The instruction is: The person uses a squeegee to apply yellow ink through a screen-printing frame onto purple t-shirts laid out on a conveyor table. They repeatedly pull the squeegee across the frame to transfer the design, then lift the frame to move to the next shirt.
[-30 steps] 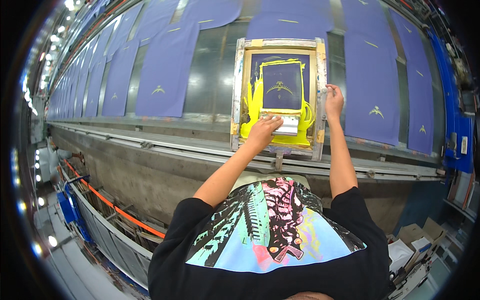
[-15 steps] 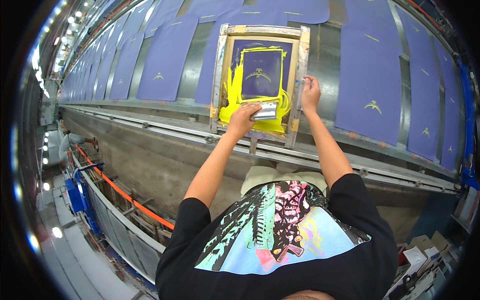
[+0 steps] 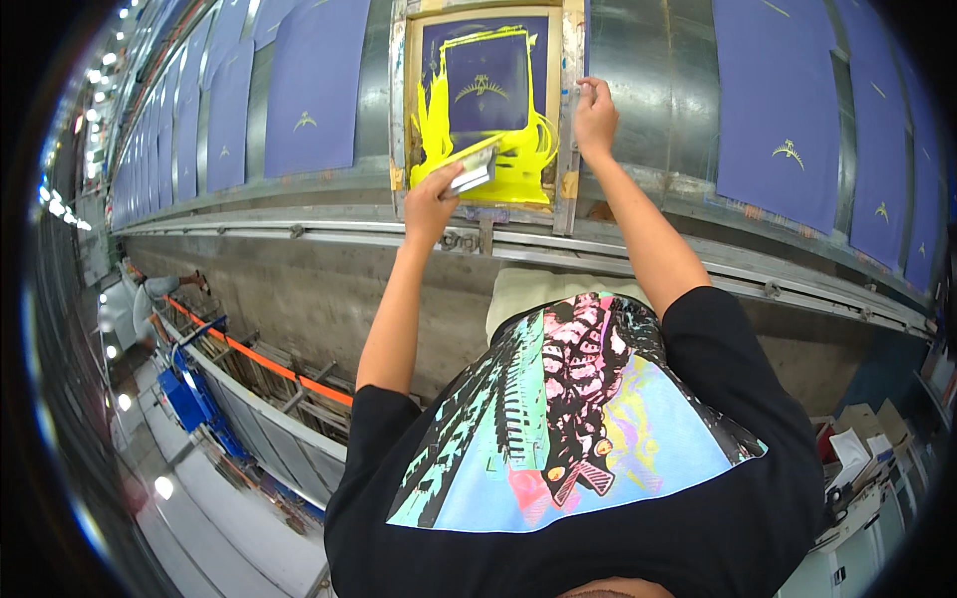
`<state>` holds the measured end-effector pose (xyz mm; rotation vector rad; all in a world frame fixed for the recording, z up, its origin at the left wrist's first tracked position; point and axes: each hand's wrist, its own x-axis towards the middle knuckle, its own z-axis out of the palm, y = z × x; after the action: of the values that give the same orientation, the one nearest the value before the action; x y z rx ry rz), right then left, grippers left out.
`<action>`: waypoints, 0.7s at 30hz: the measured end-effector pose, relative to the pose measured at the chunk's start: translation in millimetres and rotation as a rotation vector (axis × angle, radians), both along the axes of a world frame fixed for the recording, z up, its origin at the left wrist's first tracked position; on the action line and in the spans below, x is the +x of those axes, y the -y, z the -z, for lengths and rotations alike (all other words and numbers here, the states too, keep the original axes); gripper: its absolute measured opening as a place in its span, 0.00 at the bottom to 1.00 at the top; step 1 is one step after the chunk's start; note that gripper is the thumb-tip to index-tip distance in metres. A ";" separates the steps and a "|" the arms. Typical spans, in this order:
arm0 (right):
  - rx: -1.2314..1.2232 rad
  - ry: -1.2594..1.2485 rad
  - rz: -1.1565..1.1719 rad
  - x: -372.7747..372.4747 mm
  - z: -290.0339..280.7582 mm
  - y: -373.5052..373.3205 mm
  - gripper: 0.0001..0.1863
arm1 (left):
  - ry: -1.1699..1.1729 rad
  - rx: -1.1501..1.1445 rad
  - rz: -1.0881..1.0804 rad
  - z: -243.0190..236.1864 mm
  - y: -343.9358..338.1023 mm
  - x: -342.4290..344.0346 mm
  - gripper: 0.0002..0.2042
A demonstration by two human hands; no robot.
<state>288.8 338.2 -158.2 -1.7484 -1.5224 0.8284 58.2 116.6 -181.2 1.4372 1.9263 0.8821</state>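
now that the scraper [image 3: 478, 171] has turned slantwise, left hand [image 3: 431, 206]: we grip it over yellow ink [image 3: 523, 181]; the stroke seems paused.
right hand [image 3: 596, 120]: at the side of the frame [image 3: 571, 120]; we can't tell its grip.

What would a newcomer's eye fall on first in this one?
The bright yellow ink jumps out first, smeared around the inside of the framed screen at upper centre. Just there, the left hand holds a silvery squeegee, with the right hand at the frame's right edge. Below, a colourful shirt print fills the lower middle.
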 end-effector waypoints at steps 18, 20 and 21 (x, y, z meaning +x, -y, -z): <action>0.205 0.171 -0.046 65.5 40.3 -0.2 0.10 | -0.177 0.013 0.351 11.1 -216.3 -22.0 0.19; 0.192 0.153 -0.034 71.2 43.5 11.7 0.10 | -0.203 -0.074 0.363 5.5 -239.6 -22.8 0.19; 0.183 0.141 -0.035 71.0 44.2 15.1 0.09 | -0.267 -0.037 0.326 9.6 -236.7 -20.0 0.19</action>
<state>359.8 323.1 -202.3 -1.6788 -1.6698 0.5724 38.1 353.3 -190.8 1.8556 1.8038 0.5237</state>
